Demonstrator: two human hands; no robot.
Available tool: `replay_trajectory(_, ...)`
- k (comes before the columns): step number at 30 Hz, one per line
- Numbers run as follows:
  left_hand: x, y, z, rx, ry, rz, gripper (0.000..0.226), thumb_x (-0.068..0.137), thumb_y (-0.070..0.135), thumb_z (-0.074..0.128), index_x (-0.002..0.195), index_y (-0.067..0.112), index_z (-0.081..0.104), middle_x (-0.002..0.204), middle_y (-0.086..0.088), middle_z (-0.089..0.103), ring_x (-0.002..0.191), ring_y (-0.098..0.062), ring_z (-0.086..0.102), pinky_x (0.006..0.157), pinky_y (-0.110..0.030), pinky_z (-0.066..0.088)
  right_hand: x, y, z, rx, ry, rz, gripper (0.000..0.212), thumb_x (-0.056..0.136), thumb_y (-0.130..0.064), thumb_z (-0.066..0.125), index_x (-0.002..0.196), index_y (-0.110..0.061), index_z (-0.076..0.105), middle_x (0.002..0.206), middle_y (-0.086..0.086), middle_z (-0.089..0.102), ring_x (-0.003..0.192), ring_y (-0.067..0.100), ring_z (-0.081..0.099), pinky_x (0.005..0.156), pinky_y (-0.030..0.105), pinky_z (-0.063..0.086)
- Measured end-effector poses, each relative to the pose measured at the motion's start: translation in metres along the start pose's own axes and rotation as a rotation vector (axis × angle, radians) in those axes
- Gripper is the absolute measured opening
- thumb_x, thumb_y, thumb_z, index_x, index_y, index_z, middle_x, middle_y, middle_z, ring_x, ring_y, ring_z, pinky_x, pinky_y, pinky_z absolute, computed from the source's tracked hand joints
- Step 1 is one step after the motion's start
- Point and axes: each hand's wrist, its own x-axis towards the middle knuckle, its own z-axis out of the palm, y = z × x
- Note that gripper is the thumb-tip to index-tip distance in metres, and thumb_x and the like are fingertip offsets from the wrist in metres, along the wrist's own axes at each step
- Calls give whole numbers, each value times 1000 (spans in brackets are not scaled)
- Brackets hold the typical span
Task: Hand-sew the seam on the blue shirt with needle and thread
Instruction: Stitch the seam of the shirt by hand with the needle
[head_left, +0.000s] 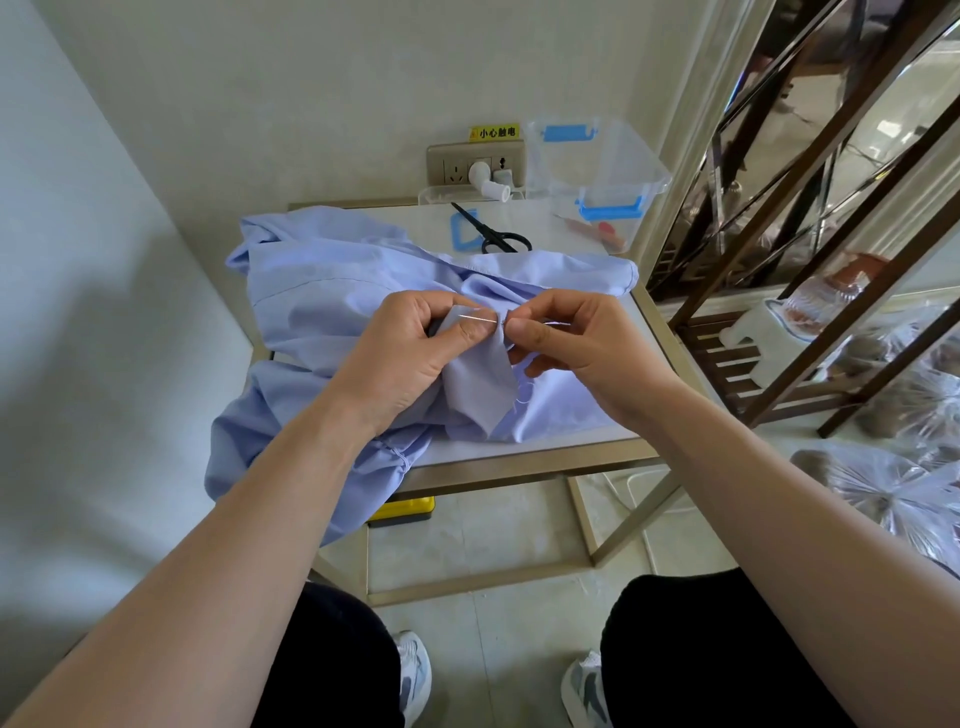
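A light blue shirt (322, 280) lies crumpled over a small table (519, 457) and hangs off its left front. My left hand (400, 358) pinches a raised fold of the shirt between thumb and fingers. A thin silver needle (480, 317) lies across that fold, just above my left thumb. My right hand (576, 343) pinches the needle's right end at the fold's edge. A short loop of pale thread (524, 397) hangs below my right hand. The seam itself is hidden in the fold.
Black scissors (493, 234) and a blue lid clip (464, 231) lie at the table's back. A clear plastic box (597, 171) with blue latches stands at the back right. A wall socket (475, 163) is behind. A brown wooden rack (810, 312) stands to the right.
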Motion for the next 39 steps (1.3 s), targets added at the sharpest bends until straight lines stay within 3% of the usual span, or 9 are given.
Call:
replay_trajectory(6, 3, -2, 2, 29, 106, -4, 13, 94, 23, 63, 87, 16, 71, 79, 1, 67, 71, -6, 57, 67, -22, 47, 1, -1, 1, -334, 188, -236, 19, 86, -13, 74, 101, -22, 70, 112, -4, 62, 66, 9, 57, 63, 19, 47)
replay_trajectory(11, 6, -6, 6, 111, 86, 19, 15, 92, 32, 66, 84, 21, 72, 78, 1, 68, 73, -11, 59, 69, -33, 48, 0, 5, 8, -562, 213, -511, 8, 84, -15, 75, 87, -22, 72, 113, 5, 55, 79, 4, 49, 70, 12, 37)
replay_trajectory(15, 5, -5, 7, 151, 87, 48, 19, 94, 34, 64, 79, 22, 70, 74, 3, 66, 68, -4, 56, 66, -21, 44, 4, 10, 10, -738, 258, -703, 4, 88, -17, 71, 88, -15, 74, 112, 8, 53, 99, 23, 51, 85, 26, 39)
replay_trajectory(19, 4, -2, 7, 252, 120, 68, 23, 94, 29, 63, 71, 26, 63, 67, 12, 59, 59, 4, 51, 58, -9, 36, 1, 7, 19, -850, 389, -797, 6, 90, -26, 71, 85, -25, 75, 119, 3, 50, 113, 21, 37, 96, 32, 25)
replay_trajectory(23, 6, -5, 5, 217, 181, 47, 15, 92, 19, 62, 79, 14, 68, 75, 8, 66, 64, 7, 54, 61, -8, 39, -7, -4, 14, -624, 229, -716, 8, 94, -19, 61, 89, -17, 67, 110, -3, 57, 109, 22, 49, 95, 40, 38)
replay_trajectory(29, 6, -5, 3, 169, 218, 29, 18, 93, 12, 60, 77, 13, 67, 60, 16, 62, 60, 5, 53, 58, -12, 41, -11, -12, 1, 184, -412, 17, 4, 97, -9, 45, 95, -8, 48, 67, 12, 64, 70, 24, 66, 91, 45, 55)
replay_trajectory(34, 5, -6, 4, 138, 227, 21, 14, 95, 16, 61, 90, 7, 71, 71, 9, 65, 64, 5, 54, 62, -10, 42, -20, -24, -18, -5, -1130, 496, 9, 97, -4, 41, 93, -7, 48, 56, 4, 55, 49, 16, 60, 67, 38, 59)
replay_trajectory(36, 5, -6, 4, 142, 228, 25, 13, 94, 16, 61, 88, 10, 71, 71, 10, 64, 63, 5, 54, 61, -10, 42, -20, -24, -16, -77, -1013, 452, 7, 97, -8, 44, 93, -9, 51, 54, -2, 48, 44, 10, 49, 58, 30, 56)
replay_trajectory(39, 5, -4, 5, 153, 229, 26, 12, 94, 16, 62, 84, 15, 69, 70, 12, 63, 62, 5, 55, 61, -11, 42, -14, -20, -10, -113, -483, 253, 7, 97, -14, 55, 89, -15, 55, 56, -1, 36, 48, 8, 31, 47, 17, 33)
